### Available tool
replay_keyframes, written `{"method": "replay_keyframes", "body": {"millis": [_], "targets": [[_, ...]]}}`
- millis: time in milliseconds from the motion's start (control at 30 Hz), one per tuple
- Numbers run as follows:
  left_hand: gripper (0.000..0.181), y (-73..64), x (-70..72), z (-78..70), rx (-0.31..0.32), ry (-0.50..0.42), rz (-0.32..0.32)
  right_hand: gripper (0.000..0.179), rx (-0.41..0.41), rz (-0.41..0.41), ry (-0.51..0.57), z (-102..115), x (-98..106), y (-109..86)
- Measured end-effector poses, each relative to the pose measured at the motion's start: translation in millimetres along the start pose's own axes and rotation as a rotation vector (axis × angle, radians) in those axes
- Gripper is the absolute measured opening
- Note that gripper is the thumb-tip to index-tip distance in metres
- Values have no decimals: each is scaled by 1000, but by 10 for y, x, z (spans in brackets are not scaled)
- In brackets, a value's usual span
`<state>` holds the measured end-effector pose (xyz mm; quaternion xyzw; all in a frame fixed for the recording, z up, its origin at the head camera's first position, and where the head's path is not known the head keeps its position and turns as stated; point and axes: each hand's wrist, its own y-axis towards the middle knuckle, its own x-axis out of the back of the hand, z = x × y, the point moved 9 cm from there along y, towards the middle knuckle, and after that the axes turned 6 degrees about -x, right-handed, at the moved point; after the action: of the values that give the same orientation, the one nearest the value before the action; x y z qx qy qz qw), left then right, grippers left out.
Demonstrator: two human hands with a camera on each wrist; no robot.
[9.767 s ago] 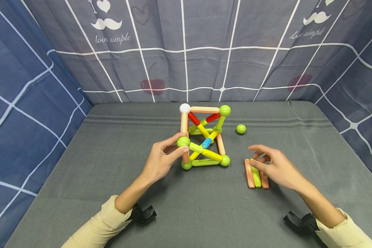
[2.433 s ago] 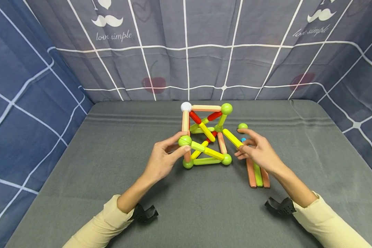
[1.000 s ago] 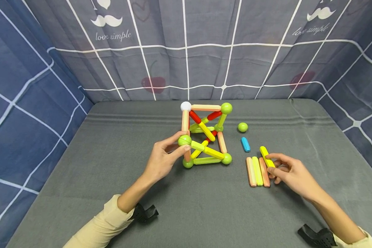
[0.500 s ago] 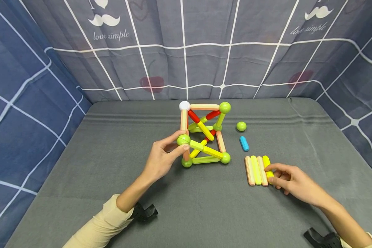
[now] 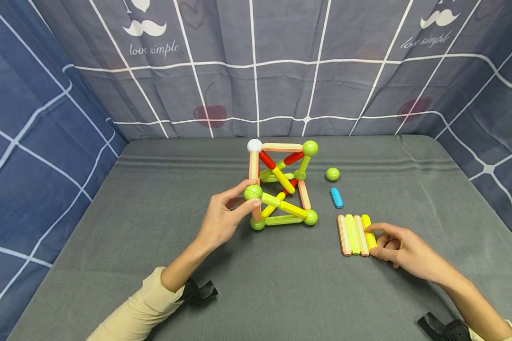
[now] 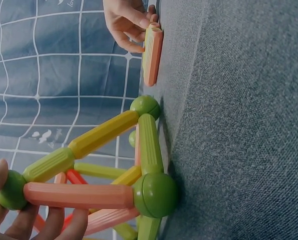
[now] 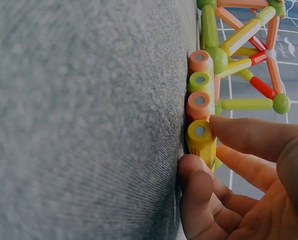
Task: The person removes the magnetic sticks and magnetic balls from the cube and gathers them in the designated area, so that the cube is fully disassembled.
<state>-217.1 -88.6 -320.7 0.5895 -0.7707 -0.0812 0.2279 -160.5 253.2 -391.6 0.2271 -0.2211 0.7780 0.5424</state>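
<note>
In the head view my left hand [image 5: 226, 218] pinches a green ball [image 5: 252, 192], the near upper-left corner of a frame built of balls and magnetic rods. Peach, green and yellow rods join at this frame's balls, with one white ball [image 5: 254, 146] at the back left. A red-and-yellow diagonal [image 5: 283, 180] ends at a free tip inside it. My right hand [image 5: 403, 246] has thumb and index fingertips at the yellow rod [image 5: 369, 233], the rightmost of a flat row. In the right wrist view the other fingers [image 7: 196, 192] curl beside that rod.
Left of the yellow rod lie a peach rod [image 5: 361, 235], a green rod [image 5: 352, 234] and another peach rod [image 5: 343, 235]. A short blue rod [image 5: 336, 198] and a loose green ball [image 5: 333, 174] lie behind them on the grey cloth [image 5: 175, 189]. Checked curtains [image 5: 222, 38] enclose the back and sides.
The blue piece came off the frame and lies on the cloth. The right hand took the yellow rod from the frame and laid it at the row's right end. The left hand stayed.
</note>
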Motion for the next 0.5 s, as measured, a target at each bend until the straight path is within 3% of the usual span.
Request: {"method": "replay_keyframes", "body": {"millis": [233,500], "targets": [[41,-6,5,4,8,11,-8,43,-46,0,1,-21,16,-4],[43,-8,1,5,8,2,-8,33,-38,-34,-51,12,78,-10]]}}
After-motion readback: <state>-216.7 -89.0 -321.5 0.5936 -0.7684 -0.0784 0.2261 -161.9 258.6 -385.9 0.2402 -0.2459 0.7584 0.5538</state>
